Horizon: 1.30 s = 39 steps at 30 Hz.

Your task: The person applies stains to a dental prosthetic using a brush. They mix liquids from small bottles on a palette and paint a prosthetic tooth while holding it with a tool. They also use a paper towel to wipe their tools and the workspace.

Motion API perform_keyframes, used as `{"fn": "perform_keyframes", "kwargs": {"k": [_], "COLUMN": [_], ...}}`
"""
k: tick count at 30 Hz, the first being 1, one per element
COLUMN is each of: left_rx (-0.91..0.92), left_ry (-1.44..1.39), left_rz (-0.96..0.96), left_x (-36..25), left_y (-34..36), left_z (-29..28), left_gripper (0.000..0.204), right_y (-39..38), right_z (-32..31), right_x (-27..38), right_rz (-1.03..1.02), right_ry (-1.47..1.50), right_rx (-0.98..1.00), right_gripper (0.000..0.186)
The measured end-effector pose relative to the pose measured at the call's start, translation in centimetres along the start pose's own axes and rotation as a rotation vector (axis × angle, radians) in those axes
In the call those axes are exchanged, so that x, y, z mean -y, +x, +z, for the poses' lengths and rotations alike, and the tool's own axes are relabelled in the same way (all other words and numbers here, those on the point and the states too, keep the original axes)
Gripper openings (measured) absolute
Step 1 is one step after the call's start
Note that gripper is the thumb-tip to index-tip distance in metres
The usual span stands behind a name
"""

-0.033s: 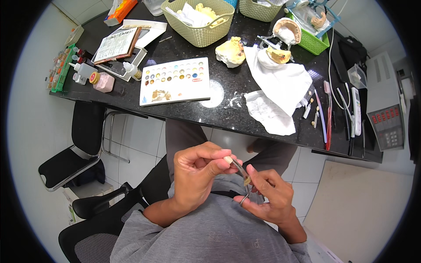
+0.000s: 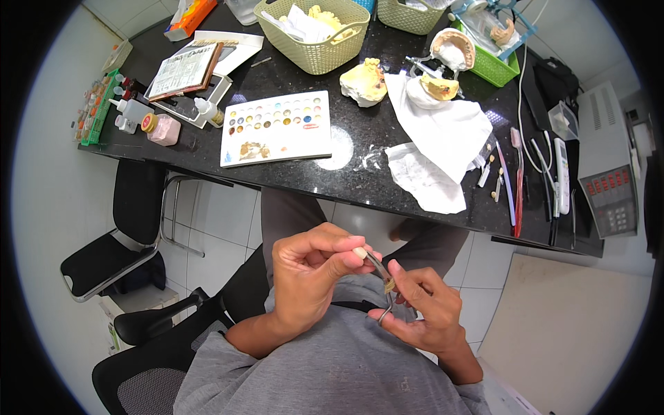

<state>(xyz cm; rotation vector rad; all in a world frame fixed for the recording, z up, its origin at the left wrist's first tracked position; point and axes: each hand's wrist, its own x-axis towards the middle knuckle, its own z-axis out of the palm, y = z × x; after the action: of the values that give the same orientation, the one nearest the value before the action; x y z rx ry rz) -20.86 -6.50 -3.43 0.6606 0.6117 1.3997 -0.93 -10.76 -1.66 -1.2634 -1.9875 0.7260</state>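
Over my lap, my left hand pinches a small pale, tooth-like piece between thumb and fingertips. The piece sits at the tip of a metal clamping tool, which slants down to the right. My right hand is closed on the handle end of this tool, its thumb near a brass-coloured part. The two hands are close together, below the desk's front edge.
On the black desk are a palette, white cloths, dental models, baskets, several bottles, brushes and a grey machine at right. A black chair stands left.
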Motion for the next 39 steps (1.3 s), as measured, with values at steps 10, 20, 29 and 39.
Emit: {"fn": "perform_keyframes", "kwargs": {"k": [10,20,29,39], "left_rx": [0.052,0.244,0.072,-0.033], "left_ry": [0.234,0.083,0.136,0.242], "left_rz": [-0.272,-0.185,-0.111,-0.215], "left_x": [-1.8,0.5,0.3,1.9], "left_y": [0.0,-0.1,1.6,0.7], "left_z": [1.0,-1.6,-0.7,-1.4], "left_gripper": [0.024,0.027,0.028,0.023], "right_y": [-1.8,-0.4,-0.2,-0.1], "right_z": [2.0,1.0,-11.2,-20.9], "right_x": [-1.0,-1.6,-6.3,-14.5], "right_rz": [0.153,0.101,0.365,0.52], "right_ry": [0.892,0.882,-0.02,-0.557], "right_rx": [0.138,0.222,-0.554,-0.504], "right_gripper": [0.073,0.051,0.013,0.015]}}
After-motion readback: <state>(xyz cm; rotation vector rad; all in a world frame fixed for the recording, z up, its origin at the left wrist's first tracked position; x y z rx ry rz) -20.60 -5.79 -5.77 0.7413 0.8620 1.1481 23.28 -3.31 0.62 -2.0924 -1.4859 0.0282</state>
